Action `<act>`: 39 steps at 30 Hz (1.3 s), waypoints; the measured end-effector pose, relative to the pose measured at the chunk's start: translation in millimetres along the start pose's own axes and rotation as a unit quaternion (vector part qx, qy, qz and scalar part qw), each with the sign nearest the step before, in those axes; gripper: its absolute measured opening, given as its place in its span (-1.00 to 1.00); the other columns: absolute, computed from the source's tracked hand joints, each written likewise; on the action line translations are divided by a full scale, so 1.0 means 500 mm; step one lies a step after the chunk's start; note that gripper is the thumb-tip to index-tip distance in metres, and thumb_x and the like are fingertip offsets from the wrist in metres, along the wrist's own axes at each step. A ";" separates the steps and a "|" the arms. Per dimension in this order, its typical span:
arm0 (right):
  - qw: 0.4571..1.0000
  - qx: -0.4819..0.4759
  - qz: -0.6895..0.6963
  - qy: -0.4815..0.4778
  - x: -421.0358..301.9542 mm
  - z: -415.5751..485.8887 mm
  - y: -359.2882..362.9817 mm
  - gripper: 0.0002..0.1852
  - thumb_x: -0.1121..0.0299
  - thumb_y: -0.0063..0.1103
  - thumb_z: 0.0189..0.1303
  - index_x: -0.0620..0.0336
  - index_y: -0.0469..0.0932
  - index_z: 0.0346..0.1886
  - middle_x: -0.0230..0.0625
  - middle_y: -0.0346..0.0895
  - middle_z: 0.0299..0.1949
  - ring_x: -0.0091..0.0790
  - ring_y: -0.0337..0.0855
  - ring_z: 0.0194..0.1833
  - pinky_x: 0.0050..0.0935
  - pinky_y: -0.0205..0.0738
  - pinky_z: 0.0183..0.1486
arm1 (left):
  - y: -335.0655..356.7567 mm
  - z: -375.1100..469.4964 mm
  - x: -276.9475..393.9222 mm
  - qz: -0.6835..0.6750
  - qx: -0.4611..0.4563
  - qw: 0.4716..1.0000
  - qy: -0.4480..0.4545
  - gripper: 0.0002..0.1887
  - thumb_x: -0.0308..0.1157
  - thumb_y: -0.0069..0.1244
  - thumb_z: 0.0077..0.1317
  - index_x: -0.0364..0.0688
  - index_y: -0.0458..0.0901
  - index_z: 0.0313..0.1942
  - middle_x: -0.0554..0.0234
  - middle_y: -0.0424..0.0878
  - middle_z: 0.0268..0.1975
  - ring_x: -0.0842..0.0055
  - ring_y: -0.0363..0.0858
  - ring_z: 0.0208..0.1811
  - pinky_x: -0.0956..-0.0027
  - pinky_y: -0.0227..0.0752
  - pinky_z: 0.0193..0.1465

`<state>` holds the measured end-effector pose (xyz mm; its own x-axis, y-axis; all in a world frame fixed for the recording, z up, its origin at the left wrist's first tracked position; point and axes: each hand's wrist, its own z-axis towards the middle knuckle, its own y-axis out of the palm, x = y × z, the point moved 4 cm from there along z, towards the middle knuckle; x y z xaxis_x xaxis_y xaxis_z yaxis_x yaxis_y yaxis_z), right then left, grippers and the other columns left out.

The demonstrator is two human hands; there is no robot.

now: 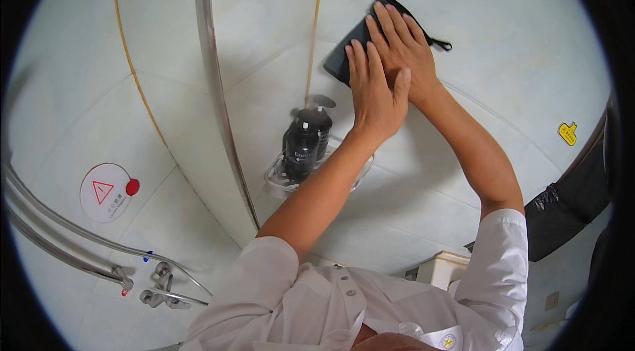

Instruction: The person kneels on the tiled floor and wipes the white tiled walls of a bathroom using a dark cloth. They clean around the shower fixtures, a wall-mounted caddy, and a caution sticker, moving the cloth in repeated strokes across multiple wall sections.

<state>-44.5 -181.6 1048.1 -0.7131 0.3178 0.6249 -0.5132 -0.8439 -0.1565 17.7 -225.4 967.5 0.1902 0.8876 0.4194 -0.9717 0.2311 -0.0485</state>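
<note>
A dark grey cloth (342, 56) with a black edge and a small hanging loop lies flat against the pale tiled wall. My right hand (404, 48) presses its upper part, palm to the wall and fingers stretched out. Just below and to the left, my left hand (374, 88) lays its fingers over the cloth's lower part, thumb pointing up. The wrists are close together, and the hands hide much of the cloth. Under my left forearm, two black pump bottles (301, 150) stand on a corner shelf (278, 181), which the arm partly covers.
Left of the shelf runs a vertical metal strip (218, 78). Farther left are a round caution sign (103, 197), a metal rail (59, 252) and a shower mixer tap (161, 286). On the right are a yellow sticker (567, 133) and a black plastic sheet (565, 217).
</note>
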 end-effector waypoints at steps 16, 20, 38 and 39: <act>0.992 -0.076 0.058 -0.085 -0.041 0.125 0.066 -0.45 0.16 0.26 0.30 0.09 0.60 0.35 -0.27 0.40 0.56 -0.13 0.33 0.57 -0.02 0.13 0.62 | -0.046 0.058 -0.068 -0.033 0.032 0.990 -0.135 -0.08 0.15 -0.19 0.62 -0.58 0.04 0.56 -0.66 -0.12 0.63 -0.48 -0.29 0.68 -0.34 -0.34 0.68; 0.985 -0.100 0.090 -0.106 -0.035 0.117 0.065 -0.44 0.08 0.19 0.38 0.06 0.60 0.39 -0.29 0.38 0.57 -0.19 0.27 0.60 -0.06 0.01 0.67 | -0.041 0.039 -0.071 -0.083 0.072 0.973 -0.203 -0.08 0.16 -0.24 0.64 -0.58 0.03 0.57 -0.57 -0.11 0.66 -0.37 -0.30 0.71 -0.30 -0.38 0.70; 0.996 0.077 -0.038 0.033 0.041 0.123 -0.025 -0.50 0.08 0.23 0.34 0.16 0.67 0.24 -0.15 0.49 0.44 -0.08 0.42 0.48 -0.03 0.19 0.56 | -0.053 0.149 -0.012 -0.081 0.062 0.993 -0.053 -0.27 0.01 -0.27 0.70 -0.53 0.24 0.53 -0.36 0.03 0.67 -0.18 -0.20 0.74 -0.10 -0.25 0.74; 0.995 0.071 -0.045 0.045 0.035 0.123 -0.032 -0.49 0.08 0.23 0.34 0.16 0.67 0.25 -0.15 0.49 0.44 -0.08 0.41 0.48 -0.03 0.20 0.56 | -0.060 0.148 -0.006 -0.074 0.053 0.994 -0.052 -0.27 0.01 -0.27 0.70 -0.53 0.25 0.52 -0.36 0.03 0.68 -0.18 -0.20 0.74 -0.10 -0.25 0.74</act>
<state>-19.3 -189.3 1108.4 -0.7110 0.4261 0.5594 -0.5084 -0.8610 0.0097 35.7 -264.5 1034.7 0.3225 0.7999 0.5061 -0.9444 0.3080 0.1149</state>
